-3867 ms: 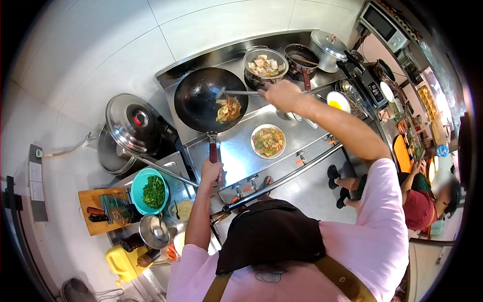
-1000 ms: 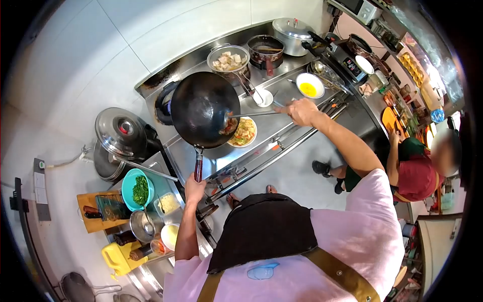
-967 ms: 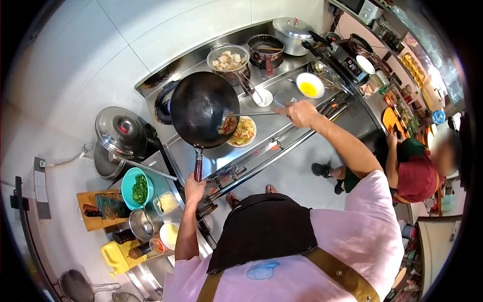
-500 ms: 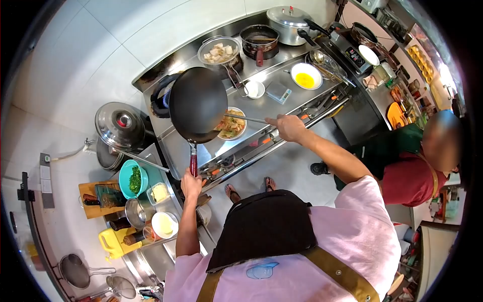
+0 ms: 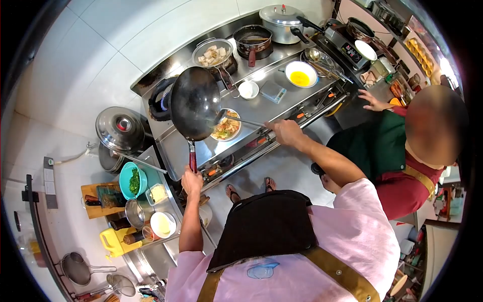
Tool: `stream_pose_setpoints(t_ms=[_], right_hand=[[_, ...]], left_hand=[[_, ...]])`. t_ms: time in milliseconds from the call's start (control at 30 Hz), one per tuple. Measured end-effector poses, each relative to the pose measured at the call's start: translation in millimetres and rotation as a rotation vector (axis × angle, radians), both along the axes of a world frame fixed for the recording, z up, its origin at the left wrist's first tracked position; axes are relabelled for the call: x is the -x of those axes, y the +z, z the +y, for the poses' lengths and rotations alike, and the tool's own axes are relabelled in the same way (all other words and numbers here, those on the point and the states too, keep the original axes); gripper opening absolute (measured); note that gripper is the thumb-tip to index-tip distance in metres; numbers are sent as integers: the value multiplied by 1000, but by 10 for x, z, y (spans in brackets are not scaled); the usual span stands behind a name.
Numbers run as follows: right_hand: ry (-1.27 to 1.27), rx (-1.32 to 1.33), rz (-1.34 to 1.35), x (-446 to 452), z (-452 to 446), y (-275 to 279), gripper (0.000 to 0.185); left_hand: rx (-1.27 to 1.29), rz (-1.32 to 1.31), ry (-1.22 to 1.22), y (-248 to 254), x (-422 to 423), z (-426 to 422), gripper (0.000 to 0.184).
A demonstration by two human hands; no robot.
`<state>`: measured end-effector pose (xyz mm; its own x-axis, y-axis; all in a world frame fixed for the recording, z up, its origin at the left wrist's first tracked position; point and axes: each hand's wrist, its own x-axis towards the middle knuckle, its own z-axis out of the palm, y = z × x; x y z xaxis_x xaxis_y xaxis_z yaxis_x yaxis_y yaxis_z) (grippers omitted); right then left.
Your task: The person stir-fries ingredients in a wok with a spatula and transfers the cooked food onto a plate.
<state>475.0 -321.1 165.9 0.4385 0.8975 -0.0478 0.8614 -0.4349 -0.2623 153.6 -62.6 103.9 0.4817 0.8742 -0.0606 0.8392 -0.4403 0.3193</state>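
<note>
My left hand [image 5: 192, 182] is closed round the red handle of the black wok [image 5: 193, 103], which hangs tilted above the steel stove top, left of the plate. My right hand [image 5: 286, 132] grips the long metal spatula [image 5: 245, 122], its head at the wok's right rim. Just under and right of that rim lies the white plate of stir-fried food [image 5: 226, 126]. The inside of the wok looks dark, with no food that I can make out in it.
A lit burner [image 5: 165, 100] is left of the wok. Behind stand a strainer of pale pieces [image 5: 213, 54], a saucepan [image 5: 252, 40] and a pressure cooker [image 5: 283, 22]. A bowl of yellow liquid [image 5: 301, 75] stands right. A co-worker [image 5: 387, 156] is close on the right, one hand extended.
The wok has tilted and moved left off the plate, showing more of the food there. My right hand and the spatula have shifted left. The co-worker has come nearer and raised a hand.
</note>
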Motion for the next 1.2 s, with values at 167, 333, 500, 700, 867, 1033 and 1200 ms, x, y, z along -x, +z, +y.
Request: stream_pose_setpoints(t_ms=[167,333,500,700,867,1033,1200], right_hand=[[-24,-1,93,-44,109,45,51],[-12,-30,98,-18,223,-10,49],[-22,80,72,-49,-51,107,45],[-82,49,61,76,-280,222,42],[-60,85,84,145,-235,-47,52],[-94,82,134,241,-305,53,55],[-173,-48,368,406,-454,-283,58]], left_hand=[[-44,33,-6,41,-43,-31,28],[-5,18,2,249,-98,-117,29],[-95,44,1,90,-68,-95,29],[-37,34,81,305,-88,-218,28],[-38,-56,140,285,66,-286,26],[-3,-165,208,351,312,-397,26],[112,-281,284,451,620,-534,28]])
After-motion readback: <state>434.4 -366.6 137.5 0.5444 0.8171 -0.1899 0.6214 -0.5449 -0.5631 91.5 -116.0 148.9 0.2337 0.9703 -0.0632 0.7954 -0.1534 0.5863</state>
